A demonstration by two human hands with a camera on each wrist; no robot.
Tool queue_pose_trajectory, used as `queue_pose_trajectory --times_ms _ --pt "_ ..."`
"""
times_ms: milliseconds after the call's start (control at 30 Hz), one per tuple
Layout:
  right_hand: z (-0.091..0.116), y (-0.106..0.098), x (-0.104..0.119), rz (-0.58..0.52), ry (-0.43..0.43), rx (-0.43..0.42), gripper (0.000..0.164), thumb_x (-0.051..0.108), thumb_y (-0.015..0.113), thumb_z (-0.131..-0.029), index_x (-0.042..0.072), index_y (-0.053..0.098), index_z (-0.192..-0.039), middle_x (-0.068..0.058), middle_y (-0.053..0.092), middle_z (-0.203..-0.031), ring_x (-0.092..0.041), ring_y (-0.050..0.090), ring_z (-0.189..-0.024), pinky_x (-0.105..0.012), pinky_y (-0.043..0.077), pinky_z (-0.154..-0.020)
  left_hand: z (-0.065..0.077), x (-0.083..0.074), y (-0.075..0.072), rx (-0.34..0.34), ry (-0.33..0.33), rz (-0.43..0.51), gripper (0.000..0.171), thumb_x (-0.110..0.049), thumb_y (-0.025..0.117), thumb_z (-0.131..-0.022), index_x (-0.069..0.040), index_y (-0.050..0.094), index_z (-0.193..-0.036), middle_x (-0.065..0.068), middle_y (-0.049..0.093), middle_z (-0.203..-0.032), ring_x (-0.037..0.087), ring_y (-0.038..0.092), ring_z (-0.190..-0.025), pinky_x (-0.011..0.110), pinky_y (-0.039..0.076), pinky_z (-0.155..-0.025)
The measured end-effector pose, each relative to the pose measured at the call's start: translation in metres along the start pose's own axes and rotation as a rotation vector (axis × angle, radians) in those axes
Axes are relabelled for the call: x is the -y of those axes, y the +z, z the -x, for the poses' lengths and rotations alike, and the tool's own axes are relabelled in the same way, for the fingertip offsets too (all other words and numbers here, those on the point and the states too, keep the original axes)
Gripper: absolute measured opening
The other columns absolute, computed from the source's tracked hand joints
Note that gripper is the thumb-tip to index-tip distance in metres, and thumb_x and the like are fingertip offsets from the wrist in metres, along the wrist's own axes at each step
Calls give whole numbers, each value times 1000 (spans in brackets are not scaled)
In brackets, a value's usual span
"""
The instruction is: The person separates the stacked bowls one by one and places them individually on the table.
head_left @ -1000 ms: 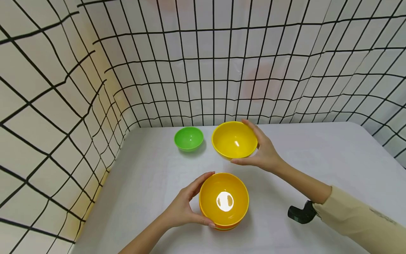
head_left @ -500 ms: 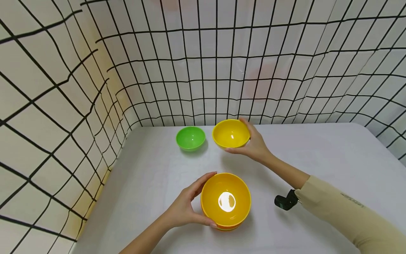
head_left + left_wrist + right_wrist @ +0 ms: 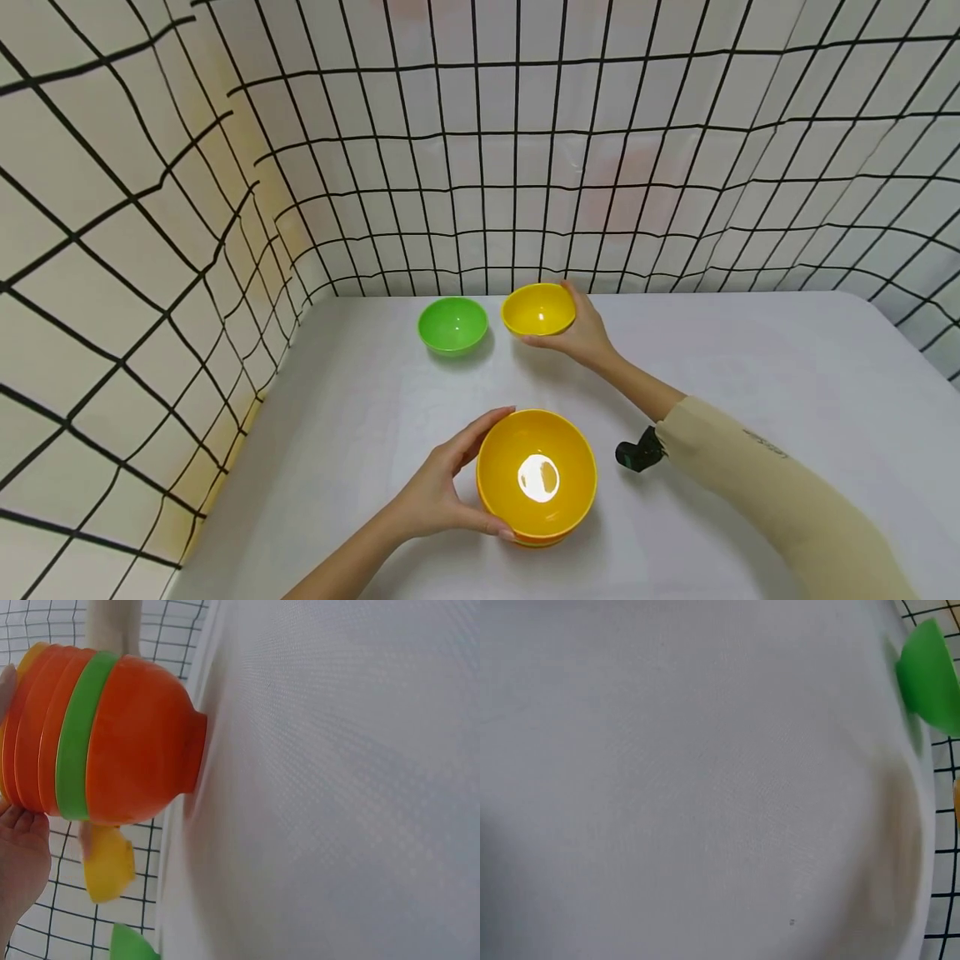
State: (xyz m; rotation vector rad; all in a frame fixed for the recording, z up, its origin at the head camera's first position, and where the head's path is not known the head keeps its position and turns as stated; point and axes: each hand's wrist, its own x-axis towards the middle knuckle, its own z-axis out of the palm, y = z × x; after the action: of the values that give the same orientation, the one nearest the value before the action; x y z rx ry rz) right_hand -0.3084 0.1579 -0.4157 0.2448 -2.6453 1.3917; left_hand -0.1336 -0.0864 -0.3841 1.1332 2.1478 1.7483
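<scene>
My left hand [image 3: 442, 487] grips the rim of a stack of nested bowls [image 3: 536, 475], thumb at the front and fingers at the back. In the left wrist view the stack shows orange bowls [image 3: 142, 742], a green one [image 3: 82, 735] among them and a yellow-orange one on top. At the far side of the table my right hand [image 3: 581, 329] holds a yellow bowl [image 3: 538, 308] by its right edge, thumb in front and fingers behind. Its underside hangs above the tabletop in the left wrist view. Just left of it stands a small green bowl [image 3: 452, 325].
A white cloth covers the table [image 3: 360, 400]. Behind it and along the left rise white walls with a black grid [image 3: 517, 167]. A black wrist camera [image 3: 640, 450] sticks out from the beige right sleeve [image 3: 750, 483].
My right hand has carried the yellow bowl away from me and slightly left, toward the back edge beside the green bowl. The left hand stays on the stack.
</scene>
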Motion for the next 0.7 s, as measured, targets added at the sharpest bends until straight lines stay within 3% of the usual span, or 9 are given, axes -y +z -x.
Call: queue_pose_trajectory --times_ms 400,700 --pt "-14 13 -18 47 83 16 114 42 83 -62 7 16 -147 -17 32 -143 -33 38 -124 -49 35 -105 0 -1 1 1 2 -4 97 -11 85 -63 -6 29 -143 9 38 -144 19 39 -130 32 32 -109" --pt "-20 16 -24 51 96 28 113 42 82 -62 7 15 -147 -18 31 -143 -33 37 -125 -48 34 -106 0 0 -1 -8 0 -12 99 -7 86 -61 -4 29 -143 9 39 -143 19 39 -130 31 32 -109"
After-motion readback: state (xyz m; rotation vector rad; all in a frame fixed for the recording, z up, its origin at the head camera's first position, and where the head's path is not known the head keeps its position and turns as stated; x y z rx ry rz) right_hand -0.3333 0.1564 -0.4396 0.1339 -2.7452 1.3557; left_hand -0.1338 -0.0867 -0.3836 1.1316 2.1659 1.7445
